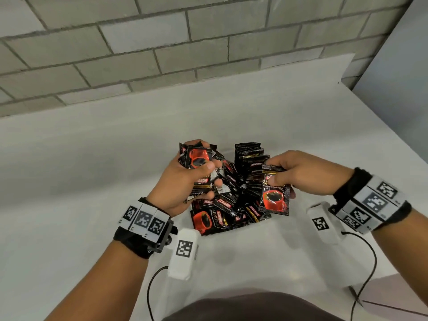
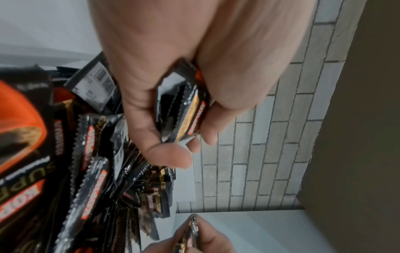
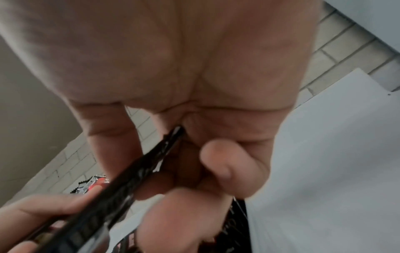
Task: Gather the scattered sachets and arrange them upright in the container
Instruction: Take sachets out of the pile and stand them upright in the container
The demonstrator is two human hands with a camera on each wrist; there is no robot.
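Black foil sachets are what we are finding in both hands. Our left hand [image 1: 185,181] is gripping a squared bundle [image 1: 196,158], presumably collecting for one insertion. Our right hand [image 1: 308,172] is pinching a single sachet [image 1: 275,193] by its top edge. At six o'clock, loose sachets [image 1: 220,214] are lying flat on the white table [image 1: 69,181]; at twelve, a row [image 1: 250,156] is standing upright. We are not making out the container's walls.

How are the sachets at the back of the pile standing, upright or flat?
Upright. The row of sachets stands on edge, top edges lined up, behind the loose pile, which lies flat and crisscrossed on the table.
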